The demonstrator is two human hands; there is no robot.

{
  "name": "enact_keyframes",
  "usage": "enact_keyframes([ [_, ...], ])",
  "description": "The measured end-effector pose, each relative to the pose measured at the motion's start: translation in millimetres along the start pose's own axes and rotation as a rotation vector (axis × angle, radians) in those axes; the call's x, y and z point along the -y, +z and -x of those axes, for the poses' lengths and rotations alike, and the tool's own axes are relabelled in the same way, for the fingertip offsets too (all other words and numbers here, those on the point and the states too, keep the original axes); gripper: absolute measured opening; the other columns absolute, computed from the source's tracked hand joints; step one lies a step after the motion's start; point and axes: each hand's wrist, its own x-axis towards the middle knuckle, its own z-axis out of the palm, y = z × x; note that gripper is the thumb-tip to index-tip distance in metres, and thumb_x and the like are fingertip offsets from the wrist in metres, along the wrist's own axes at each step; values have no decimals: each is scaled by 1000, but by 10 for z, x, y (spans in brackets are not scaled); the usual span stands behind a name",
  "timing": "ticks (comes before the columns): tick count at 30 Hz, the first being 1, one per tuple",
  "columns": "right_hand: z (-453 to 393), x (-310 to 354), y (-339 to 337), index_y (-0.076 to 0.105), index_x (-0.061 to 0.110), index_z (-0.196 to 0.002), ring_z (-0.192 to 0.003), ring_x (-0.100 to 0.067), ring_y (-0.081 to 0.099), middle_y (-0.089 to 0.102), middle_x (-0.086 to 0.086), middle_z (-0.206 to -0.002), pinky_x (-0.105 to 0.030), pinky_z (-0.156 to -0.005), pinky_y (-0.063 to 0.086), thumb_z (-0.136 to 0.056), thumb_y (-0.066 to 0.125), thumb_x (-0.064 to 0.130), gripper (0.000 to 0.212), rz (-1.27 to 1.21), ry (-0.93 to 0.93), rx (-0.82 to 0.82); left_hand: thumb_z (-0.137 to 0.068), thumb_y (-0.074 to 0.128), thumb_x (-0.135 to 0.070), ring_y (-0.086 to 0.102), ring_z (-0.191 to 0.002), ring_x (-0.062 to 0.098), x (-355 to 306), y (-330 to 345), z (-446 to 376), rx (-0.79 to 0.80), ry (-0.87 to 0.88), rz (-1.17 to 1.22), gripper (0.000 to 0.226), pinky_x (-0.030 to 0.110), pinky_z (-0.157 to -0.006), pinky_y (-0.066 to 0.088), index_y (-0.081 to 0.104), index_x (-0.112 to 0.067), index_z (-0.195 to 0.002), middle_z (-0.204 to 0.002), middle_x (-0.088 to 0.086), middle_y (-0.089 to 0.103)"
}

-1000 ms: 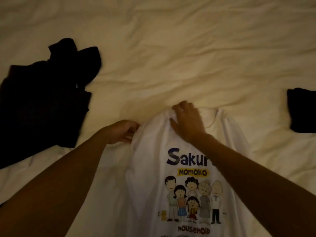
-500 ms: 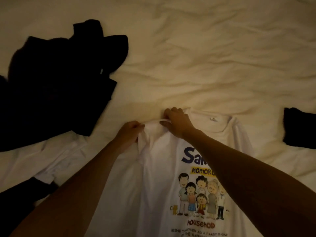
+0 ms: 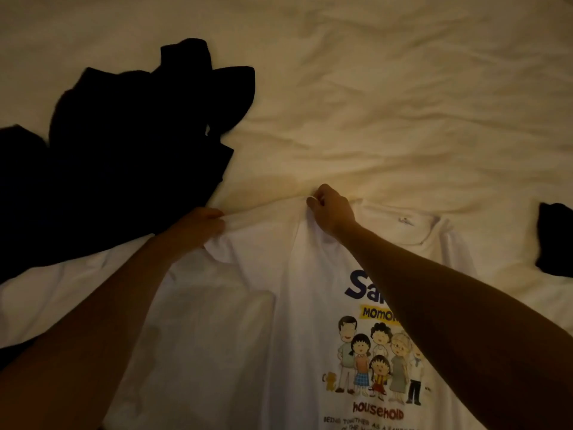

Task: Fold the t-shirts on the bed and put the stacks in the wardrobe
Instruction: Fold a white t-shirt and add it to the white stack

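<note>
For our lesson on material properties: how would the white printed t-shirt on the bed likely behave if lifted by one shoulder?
The white t-shirt would probably sag limply: it already creases where the left hand and right hand pinch it. It looks thin, so likely light. It seems unlikely to slide off the rumpled bedsheet.

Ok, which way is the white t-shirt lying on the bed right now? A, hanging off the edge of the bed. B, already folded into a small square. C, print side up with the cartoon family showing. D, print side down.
C: the white t-shirt lies spread with its cartoon print facing up, while both hands pinch its upper-left shoulder and sleeve.
</note>
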Motion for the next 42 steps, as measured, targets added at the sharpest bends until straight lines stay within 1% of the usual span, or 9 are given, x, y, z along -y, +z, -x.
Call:
enact_keyframes([
  [4,91,65,29,48,16,-123,-113,-33,52,54,-12,-120,-48,-98,44,-100,47,37,31,193,-22,-21,-93,59,-6,62,-90,35,38,-38,-111,-278,137,-105,13,38,-77,48,69,-10,-100,-92,16,63],
  [6,212,108,64,42,13,-135,-120,-34,45,46,-15,-132,-45,-101,38,-96,53,42,50,411,-173,-133,-94,64,-12,60,-84,31,42,-31,-88,-385,134,109,11,32,-71,46,68,-11,-104,-87,12,61],
  [10,543,241,241,47,10,-130,-113,-32,45,47,-14,-126,-39,-93,38,-95,53,42,48,467,-412,-228,-92,67,-22,64,-100,20,214,203,74,-177,-66,746,21,39,-85,52,64,-19,-113,-109,1,68],
  [18,844,85,537,45,10,-133,-113,-31,49,49,-13,-127,-40,-94,45,-99,48,35,42,219,-311,-75,-91,68,-13,71,-100,17,359,579,142,-125,47,859,25,31,-80,57,68,-15,-116,-110,2,74],
  [22,1016,13,618,48,11,-130,-107,-28,56,53,-10,-124,-39,-89,49,-98,54,36,41,73,-349,42,-89,70,-34,68,-104,21,323,629,193,-327,101,545,29,38,-90,55,70,-19,-114,-103,-4,73],
  [27,1092,135,644,49,14,-132,-105,-22,57,54,-7,-122,-36,-93,48,-95,59,42,48,-86,-278,183,-97,59,-39,59,-116,29,319,475,232,-476,110,206,44,37,-99,47,61,-10,-131,-126,11,64],
  [32,1113,-2,511,51,13,-132,-109,-24,58,57,-11,-124,-36,-96,48,-96,59,37,44,-132,-195,261,-83,57,-68,52,-126,38,524,473,356,-511,-314,137,89,43,-104,43,45,-4,-143,-142,20,51],
  [36,1121,-279,171,57,12,-125,-98,-20,58,61,-7,-112,-30,-84,46,-97,58,31,34,-265,-108,125,-95,57,-48,57,-114,44,358,625,651,-762,-191,-150,54,49,-92,45,57,-1,-121,-124,26,60],
  [42,1178,-1180,-448,59,12,-113,-88,-27,66,67,-9,-99,-30,-66,50,-96,59,32,26,-362,65,66,-96,57,-39,62,-94,36,-317,1364,657,-520,14,-235,32,39,-79,47,65,-8,-98,-102,17,68],
])
